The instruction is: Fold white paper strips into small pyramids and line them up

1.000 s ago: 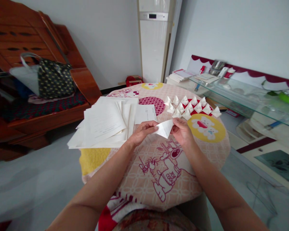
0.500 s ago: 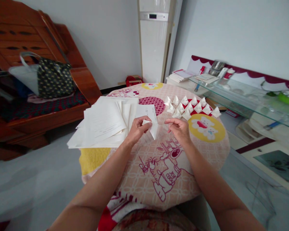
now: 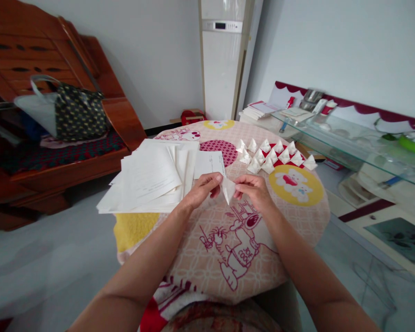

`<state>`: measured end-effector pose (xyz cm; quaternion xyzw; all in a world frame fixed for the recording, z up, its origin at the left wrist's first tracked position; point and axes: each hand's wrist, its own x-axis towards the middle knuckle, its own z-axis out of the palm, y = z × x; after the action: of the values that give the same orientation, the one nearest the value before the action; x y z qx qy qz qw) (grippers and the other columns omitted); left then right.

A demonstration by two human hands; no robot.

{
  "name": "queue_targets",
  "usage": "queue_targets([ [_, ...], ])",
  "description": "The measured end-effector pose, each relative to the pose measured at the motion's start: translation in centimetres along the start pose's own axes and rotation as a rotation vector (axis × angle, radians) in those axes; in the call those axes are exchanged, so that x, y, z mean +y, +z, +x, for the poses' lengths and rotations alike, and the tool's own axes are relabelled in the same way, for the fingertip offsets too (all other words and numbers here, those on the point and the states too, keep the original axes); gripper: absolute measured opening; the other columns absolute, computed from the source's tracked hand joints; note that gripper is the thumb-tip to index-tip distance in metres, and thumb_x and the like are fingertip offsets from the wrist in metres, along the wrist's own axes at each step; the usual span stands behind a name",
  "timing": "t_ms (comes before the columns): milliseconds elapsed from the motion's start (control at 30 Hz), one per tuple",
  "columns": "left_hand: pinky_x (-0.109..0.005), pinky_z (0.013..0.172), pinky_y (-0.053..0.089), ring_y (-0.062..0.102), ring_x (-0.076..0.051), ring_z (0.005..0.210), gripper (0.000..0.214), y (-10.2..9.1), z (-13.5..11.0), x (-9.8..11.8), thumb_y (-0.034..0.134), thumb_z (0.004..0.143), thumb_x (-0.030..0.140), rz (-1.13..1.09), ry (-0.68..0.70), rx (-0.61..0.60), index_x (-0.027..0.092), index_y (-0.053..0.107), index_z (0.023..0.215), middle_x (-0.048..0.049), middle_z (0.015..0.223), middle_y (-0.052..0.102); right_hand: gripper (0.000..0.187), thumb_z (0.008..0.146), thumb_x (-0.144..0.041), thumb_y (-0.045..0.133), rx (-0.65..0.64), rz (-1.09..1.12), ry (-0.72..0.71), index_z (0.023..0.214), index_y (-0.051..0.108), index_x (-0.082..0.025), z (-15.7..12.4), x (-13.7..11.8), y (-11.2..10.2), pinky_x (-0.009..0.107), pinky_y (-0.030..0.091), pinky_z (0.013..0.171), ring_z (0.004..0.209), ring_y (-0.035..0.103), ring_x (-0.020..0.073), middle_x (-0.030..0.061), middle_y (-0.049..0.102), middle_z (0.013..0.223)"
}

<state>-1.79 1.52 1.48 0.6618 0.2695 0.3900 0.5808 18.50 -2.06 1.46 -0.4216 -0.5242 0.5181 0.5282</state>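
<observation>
A small folded piece of white paper point(image 3: 228, 189) is pinched between my two hands above the table. My left hand point(image 3: 207, 188) grips its left edge with thumb and fingers. On its right side, my right hand point(image 3: 252, 188) pinches the other edge. Just beyond my left hand lies a printed white sheet point(image 3: 209, 162). Several pointed folded paper pieces point(image 3: 269, 159) stand in rows on the far right of the table. A pile of loose white sheets point(image 3: 148, 177) covers the left side.
A patterned cloth point(image 3: 207, 258) covers the round table. To the right stands a glass shelf point(image 3: 352, 133) with containers and papers. On the left, a wooden bench point(image 3: 124, 124) holds a dotted bag point(image 3: 78, 113). A tall white cabinet-like unit point(image 3: 221, 69) stands behind.
My right hand has come in from the right and taken the folded paper's right edge. The paper, held in my left hand, has shifted slightly right.
</observation>
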Motion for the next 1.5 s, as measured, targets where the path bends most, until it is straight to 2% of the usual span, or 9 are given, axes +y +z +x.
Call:
queue_targets([
  [200, -0.023, 0.053, 0.036, 0.047, -0.009, 0.051, 0.049, 0.2, 0.0, -0.1, 0.073, 0.085, 0.061, -0.018, 0.016, 0.018, 0.016, 0.060, 0.073, 0.0024, 0.057, 0.053, 0.015, 0.069, -0.030, 0.076, -0.083, -0.022, 0.040, 0.078, 0.074, -0.018, 0.0, -0.2, -0.2, 0.023, 0.047, 0.046, 0.047, 0.061, 0.0131, 0.0005, 0.071, 0.059],
  [333, -0.022, 0.051, 0.035, 0.046, -0.008, 0.050, 0.049, 0.4, 0.2, -0.7, 0.071, 0.086, 0.061, 0.038, 0.029, 0.038, 0.015, 0.061, 0.074, 0.0031, 0.056, 0.054, 0.022, 0.075, -0.035, 0.076, -0.145, -0.118, 0.009, 0.088, 0.076, -0.017, -0.1, -0.3, -0.1, 0.021, 0.041, 0.042, 0.047, 0.060, 0.0117, 0.0002, 0.070, 0.062],
  [433, -0.021, 0.050, 0.035, 0.046, -0.007, 0.049, 0.048, 0.5, 0.3, -1.0, 0.070, 0.088, 0.059, 0.046, 0.038, 0.055, 0.014, 0.060, 0.075, 0.0037, 0.056, 0.053, 0.021, 0.080, -0.038, 0.074, -0.183, -0.129, -0.020, 0.084, 0.074, -0.017, -0.1, -0.2, 0.0, 0.021, 0.042, 0.043, 0.046, 0.058, 0.0109, 0.0000, 0.068, 0.060],
  [533, -0.020, 0.050, 0.037, 0.049, -0.007, 0.053, 0.041, 0.7, 0.3, -0.8, 0.075, 0.086, 0.053, -0.004, 0.032, 0.045, 0.014, 0.063, 0.089, 0.0026, 0.066, 0.058, 0.022, 0.081, -0.040, 0.072, -0.150, -0.075, -0.022, 0.080, 0.071, -0.018, 0.0, 0.0, 0.0, 0.021, 0.043, 0.042, 0.044, 0.057, 0.0108, 0.0001, 0.068, 0.057],
  [667, -0.019, 0.055, 0.041, 0.055, -0.007, 0.062, 0.046, 1.2, 0.3, -0.7, 0.085, 0.078, 0.042, -0.011, 0.052, 0.025, 0.016, 0.061, 0.107, -0.0013, 0.086, 0.066, 0.023, 0.079, -0.041, 0.073, -0.074, 0.000, -0.007, 0.077, 0.068, -0.019, 0.1, 0.0, -0.1, 0.021, 0.043, 0.039, 0.044, 0.060, 0.0125, -0.0001, 0.067, 0.056],
  [833, -0.019, 0.056, 0.041, 0.055, -0.008, 0.063, 0.041, 1.4, 0.3, -1.1, 0.080, 0.084, 0.040, 0.058, 0.079, 0.024, 0.016, 0.059, 0.109, 0.0002, 0.082, 0.065, 0.024, 0.078, -0.042, 0.074, -0.058, 0.020, 0.000, 0.077, 0.067, -0.019, 0.2, 0.0, -0.2, 0.021, 0.044, 0.039, 0.043, 0.061, 0.0132, -0.0001, 0.067, 0.055],
  [1067, -0.021, 0.056, 0.042, 0.056, -0.009, 0.063, 0.031, 1.4, 0.0, -1.2, 0.072, 0.091, 0.041, 0.171, 0.103, 0.073, 0.015, 0.062, 0.103, -0.0005, 0.079, 0.064, 0.027, 0.074, -0.045, 0.077, -0.021, 0.033, 0.017, 0.076, 0.070, -0.019, 0.2, -0.1, 0.1, 0.021, 0.042, 0.037, 0.042, 0.061, 0.0127, -0.0002, 0.068, 0.056],
  [1367, -0.021, 0.053, 0.042, 0.056, -0.008, 0.059, 0.025, 1.6, -0.2, -1.1, 0.067, 0.092, 0.037, 0.260, 0.117, 0.104, 0.015, 0.062, 0.103, 0.0005, 0.077, 0.064, 0.024, 0.071, -0.042, 0.081, -0.004, 0.000, 0.020, 0.073, 0.073, -0.019, 0.1, 0.0, 0.4, 0.020, 0.042, 0.037, 0.039, 0.057, 0.0106, -0.0023, 0.064, 0.053],
  [1500, -0.020, 0.053, 0.040, 0.053, -0.008, 0.056, 0.021, 1.9, -0.3, -0.8, 0.064, 0.090, 0.030, 0.361, 0.159, 0.173, 0.016, 0.058, 0.105, 0.0039, 0.072, 0.061, 0.024, 0.072, -0.041, 0.080, 0.016, -0.006, 0.003, 0.070, 0.072, -0.019, 0.2, 0.3, 0.5, 0.021, 0.043, 0.037, 0.038, 0.055, 0.0104, -0.0029, 0.062, 0.050],
])
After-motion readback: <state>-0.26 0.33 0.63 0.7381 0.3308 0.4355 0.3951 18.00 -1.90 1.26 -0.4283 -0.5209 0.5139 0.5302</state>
